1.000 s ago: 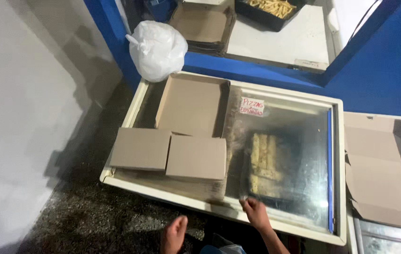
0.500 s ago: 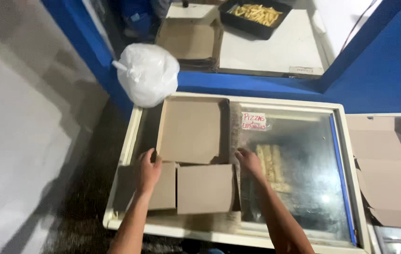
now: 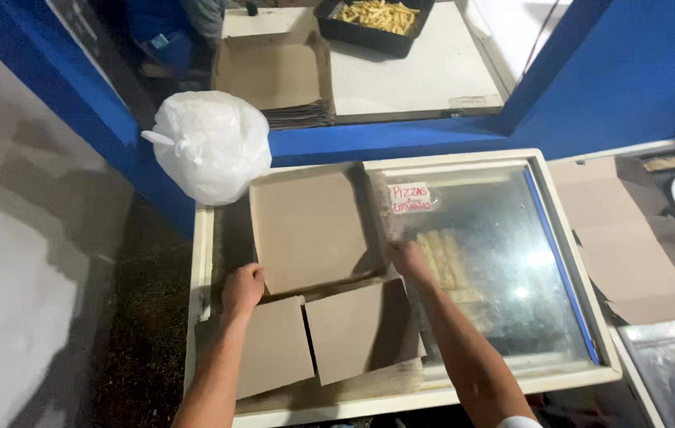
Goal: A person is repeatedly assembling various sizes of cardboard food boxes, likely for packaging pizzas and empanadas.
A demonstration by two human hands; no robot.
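A large open cardboard box (image 3: pixel 306 226) lies on the glass lid of a white chest freezer (image 3: pixel 504 261). My left hand (image 3: pixel 242 287) grips the box's near left corner. My right hand (image 3: pixel 410 260) holds its near right corner at the edge of the glass. Two smaller flat cardboard pieces (image 3: pixel 337 337) lie side by side just in front of the box, between my forearms.
A tied white plastic bag (image 3: pixel 211 144) sits at the freezer's far left corner. Beyond a blue wall, a counter holds stacked cardboard boxes (image 3: pixel 274 79) and a black tray of fries (image 3: pixel 373 20). Unfolded cardboard (image 3: pixel 623 238) lies to the right.
Both my hands have reached forward from the freezer's near edge and taken hold of the large box's near corners. The view has moved closer to the freezer.
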